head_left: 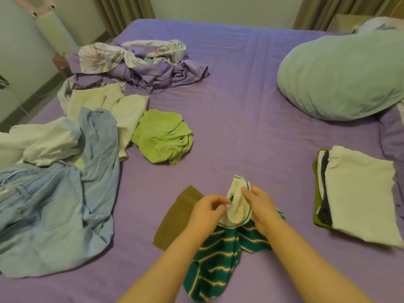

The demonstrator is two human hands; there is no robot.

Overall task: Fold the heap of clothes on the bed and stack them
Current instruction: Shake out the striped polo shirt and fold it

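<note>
Both hands pinch the white collar (237, 209) of the green striped shirt (218, 256): the left hand (206, 212) at its left edge, the right hand (259, 206) at its right. The shirt's body hangs bunched below the grip, between the forearms, with the folded stack (358, 195) well off to the right of the right hand on the purple bed (240, 106).

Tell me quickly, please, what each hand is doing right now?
Left hand: pinching the white collar of the striped shirt.
Right hand: gripping the same collar from the other side.
</note>
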